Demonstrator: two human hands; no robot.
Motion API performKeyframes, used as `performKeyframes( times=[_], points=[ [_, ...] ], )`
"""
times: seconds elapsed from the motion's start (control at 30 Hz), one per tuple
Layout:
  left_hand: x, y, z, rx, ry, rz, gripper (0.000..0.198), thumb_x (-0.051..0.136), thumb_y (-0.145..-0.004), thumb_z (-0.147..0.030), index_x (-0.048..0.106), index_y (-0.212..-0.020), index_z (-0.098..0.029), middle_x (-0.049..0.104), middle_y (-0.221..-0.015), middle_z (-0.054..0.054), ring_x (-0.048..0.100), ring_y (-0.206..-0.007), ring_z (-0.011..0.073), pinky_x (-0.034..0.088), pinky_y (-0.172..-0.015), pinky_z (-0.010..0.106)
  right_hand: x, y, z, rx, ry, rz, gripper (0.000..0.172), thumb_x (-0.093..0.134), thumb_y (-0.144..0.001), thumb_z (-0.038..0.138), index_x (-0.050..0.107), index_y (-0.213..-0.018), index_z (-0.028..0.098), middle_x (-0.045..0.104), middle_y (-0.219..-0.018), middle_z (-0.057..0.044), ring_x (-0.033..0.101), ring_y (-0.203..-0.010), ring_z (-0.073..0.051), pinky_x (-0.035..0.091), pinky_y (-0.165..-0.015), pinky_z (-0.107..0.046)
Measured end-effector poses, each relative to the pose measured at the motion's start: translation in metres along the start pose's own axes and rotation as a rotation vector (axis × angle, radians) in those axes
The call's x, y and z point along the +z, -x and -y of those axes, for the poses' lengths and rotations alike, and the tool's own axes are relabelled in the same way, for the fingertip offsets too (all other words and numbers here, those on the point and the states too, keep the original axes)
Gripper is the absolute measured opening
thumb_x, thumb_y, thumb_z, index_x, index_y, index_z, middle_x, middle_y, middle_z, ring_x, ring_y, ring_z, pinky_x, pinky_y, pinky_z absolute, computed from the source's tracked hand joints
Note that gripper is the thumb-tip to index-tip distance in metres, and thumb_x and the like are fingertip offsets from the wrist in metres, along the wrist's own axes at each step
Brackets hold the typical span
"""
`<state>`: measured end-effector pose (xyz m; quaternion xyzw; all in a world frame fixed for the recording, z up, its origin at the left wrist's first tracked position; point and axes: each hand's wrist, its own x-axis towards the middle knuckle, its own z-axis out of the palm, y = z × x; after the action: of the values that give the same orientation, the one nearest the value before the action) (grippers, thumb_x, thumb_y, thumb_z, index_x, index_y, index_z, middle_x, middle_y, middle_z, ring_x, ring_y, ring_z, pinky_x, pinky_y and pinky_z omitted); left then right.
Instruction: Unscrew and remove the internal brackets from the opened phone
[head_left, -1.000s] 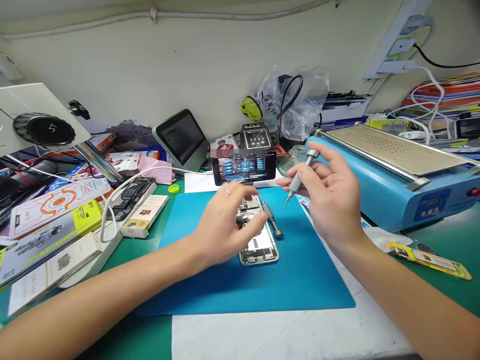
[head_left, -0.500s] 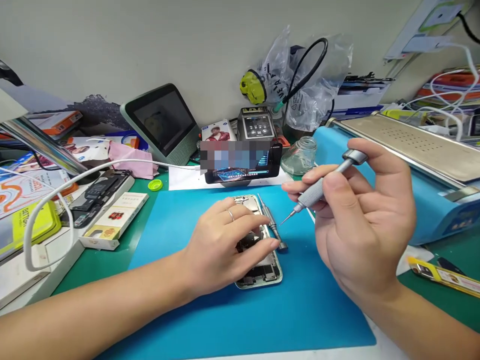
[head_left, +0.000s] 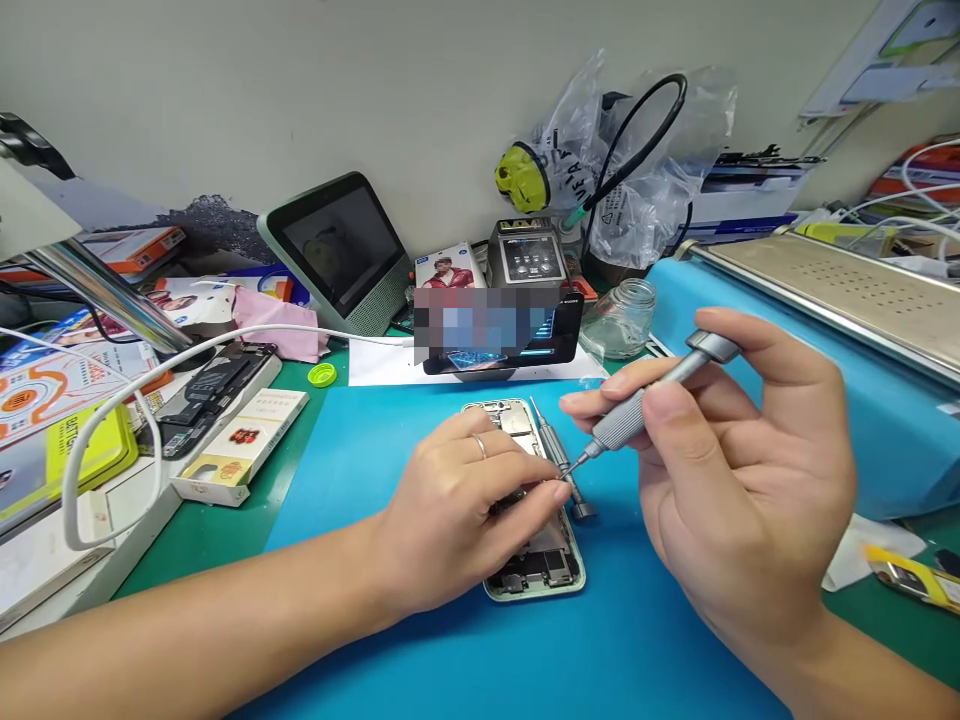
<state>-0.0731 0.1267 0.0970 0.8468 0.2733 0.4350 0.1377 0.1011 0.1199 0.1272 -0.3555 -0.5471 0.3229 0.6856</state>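
Note:
My right hand (head_left: 757, 460) grips a grey precision screwdriver (head_left: 621, 422), its thin tip angled down to the left. That tip meets the fingertips of my left hand (head_left: 465, 500). Thumb and index finger of the left hand are pinched together there; whatever lies between them is too small to make out. Under the left hand lies an opened phone (head_left: 546, 562) with its inner parts exposed, its middle partly hidden by the fingers. A second grey screwdriver (head_left: 553, 440) rests on the blue mat (head_left: 330, 480) along the phone's right side.
Behind the mat a phone with a lit screen (head_left: 525, 345) leans upright, near a glass jar (head_left: 626, 315). A smart display (head_left: 337, 245) stands behind. On the left lie a phone part (head_left: 217, 395), a small box (head_left: 244, 445) and a white cable (head_left: 75, 470). A blue machine (head_left: 810, 370) stands right.
My left thumb and index finger have closed into a pinch, and the screwdriver tip has come to them. The view has shifted slightly, moving the scene right and down.

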Motion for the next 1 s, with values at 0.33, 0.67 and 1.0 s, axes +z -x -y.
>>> performKeyframes(
  times=[0.33,0.67,1.0],
  points=[
    [-0.0001,0.0005,0.0004,0.027,0.008,-0.01,0.01,0.062,-0.103,-0.015,0.071,-0.098,-0.017,0.076,-0.082,0.0,0.061,-0.07,0.0139,0.043,-0.071,0.034,-0.0005,-0.0005,0.0015,0.015,-0.002,0.014,0.034,0.06,-0.098,0.014,0.059,-0.125,0.035,0.073,-0.091,0.001,0.076,-0.077,-0.02,0.068,-0.081,-0.04],
    [-0.0009,0.0004,-0.0009,0.026,0.023,-0.019,0.008,0.063,-0.1,-0.013,0.07,-0.1,-0.016,0.077,-0.083,0.0,0.061,-0.069,0.013,0.044,-0.073,0.034,0.0019,-0.0002,0.0021,-0.021,-0.004,0.003,0.036,0.062,-0.098,0.012,0.06,-0.126,0.034,0.073,-0.092,0.001,0.076,-0.079,-0.02,0.069,-0.08,-0.041],
    [0.0003,0.0014,0.0016,0.056,0.025,-0.055,0.009,0.068,-0.098,-0.009,0.071,-0.104,-0.015,0.08,-0.087,0.0,0.064,-0.07,0.0129,0.045,-0.073,0.033,-0.0018,-0.0044,-0.0049,-0.146,-0.013,0.036,0.037,0.065,-0.095,0.009,0.057,-0.129,0.024,0.074,-0.088,0.001,0.077,-0.073,-0.019,0.07,-0.071,-0.038]
  ],
)
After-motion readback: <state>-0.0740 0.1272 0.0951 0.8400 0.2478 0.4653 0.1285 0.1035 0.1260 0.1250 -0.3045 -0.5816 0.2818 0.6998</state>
